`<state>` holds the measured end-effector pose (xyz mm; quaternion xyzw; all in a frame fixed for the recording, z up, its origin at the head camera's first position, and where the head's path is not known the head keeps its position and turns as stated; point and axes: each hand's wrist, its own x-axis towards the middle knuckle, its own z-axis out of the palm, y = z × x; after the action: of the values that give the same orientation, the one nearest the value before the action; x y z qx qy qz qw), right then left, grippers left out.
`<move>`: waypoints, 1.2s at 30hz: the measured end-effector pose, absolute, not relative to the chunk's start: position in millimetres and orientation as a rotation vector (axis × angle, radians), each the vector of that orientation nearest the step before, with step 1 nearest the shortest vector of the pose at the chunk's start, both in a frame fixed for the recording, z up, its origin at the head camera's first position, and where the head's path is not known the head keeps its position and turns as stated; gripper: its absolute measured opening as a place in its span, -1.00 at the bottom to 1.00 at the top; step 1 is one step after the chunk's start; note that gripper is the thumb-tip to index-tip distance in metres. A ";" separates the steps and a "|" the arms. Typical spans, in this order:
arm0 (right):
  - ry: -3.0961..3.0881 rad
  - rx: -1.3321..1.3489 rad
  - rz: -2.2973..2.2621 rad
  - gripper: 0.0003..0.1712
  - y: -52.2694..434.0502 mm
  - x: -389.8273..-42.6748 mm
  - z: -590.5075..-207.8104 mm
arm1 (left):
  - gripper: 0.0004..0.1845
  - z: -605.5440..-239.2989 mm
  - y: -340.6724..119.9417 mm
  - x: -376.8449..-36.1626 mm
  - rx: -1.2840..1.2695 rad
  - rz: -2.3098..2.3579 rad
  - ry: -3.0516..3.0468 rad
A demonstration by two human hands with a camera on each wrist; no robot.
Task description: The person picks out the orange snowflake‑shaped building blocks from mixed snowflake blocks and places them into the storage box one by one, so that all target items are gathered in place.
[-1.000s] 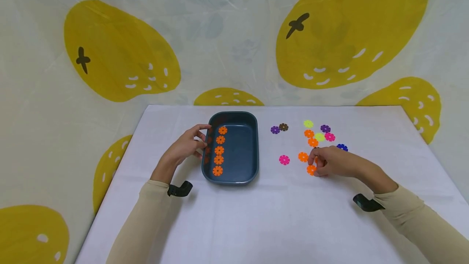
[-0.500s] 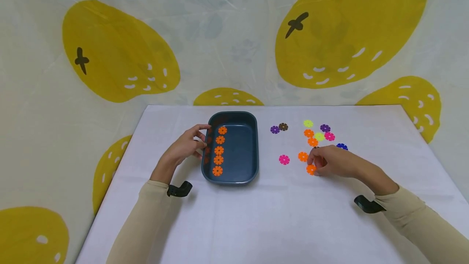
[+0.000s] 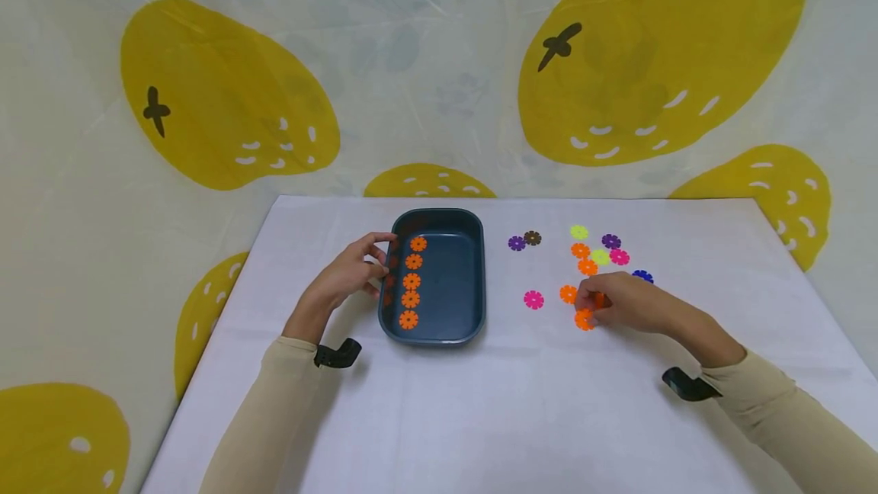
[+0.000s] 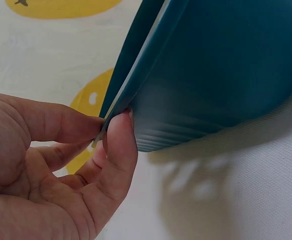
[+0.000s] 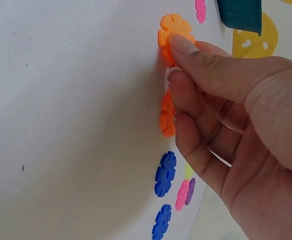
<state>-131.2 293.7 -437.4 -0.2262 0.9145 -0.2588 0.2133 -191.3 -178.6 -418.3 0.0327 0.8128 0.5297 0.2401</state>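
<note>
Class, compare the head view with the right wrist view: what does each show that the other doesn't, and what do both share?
Only the head view: the left hand gripping the tray, the row of five orange pieces inside it, and a brown piece.

Only the right wrist view: two blue pieces; the head view shows just one.

Both: the right hand with an orange piece at its fingertips, the tray at least partly, and the white table surface.

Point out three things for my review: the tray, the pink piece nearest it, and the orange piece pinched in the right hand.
Tray (image 3: 451, 284): head view, on its bare floor.
Pink piece (image 3: 533, 299): head view, at its centre.
Orange piece (image 5: 174, 27): right wrist view, on its exposed face.
</note>
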 end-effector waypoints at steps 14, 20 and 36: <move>2.487 -0.665 -0.773 -0.82 300.1 -127.6 -437.5 | -0.29 -416.7 -179.4 -193.3 0.083 1.457 2.217; 2.489 -0.715 -0.737 -0.80 302.5 -128.7 -435.0 | -0.29 -416.0 -178.7 -192.5 0.082 1.455 2.222; 2.351 -0.767 -0.825 -0.76 297.4 -134.6 -427.0 | -0.30 -415.1 -177.2 -189.7 0.086 1.449 2.225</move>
<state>-134.6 297.4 -427.0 -0.2836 0.8699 -0.3052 0.2640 -189.7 -177.2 -415.1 0.0315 0.8129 0.5295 0.2403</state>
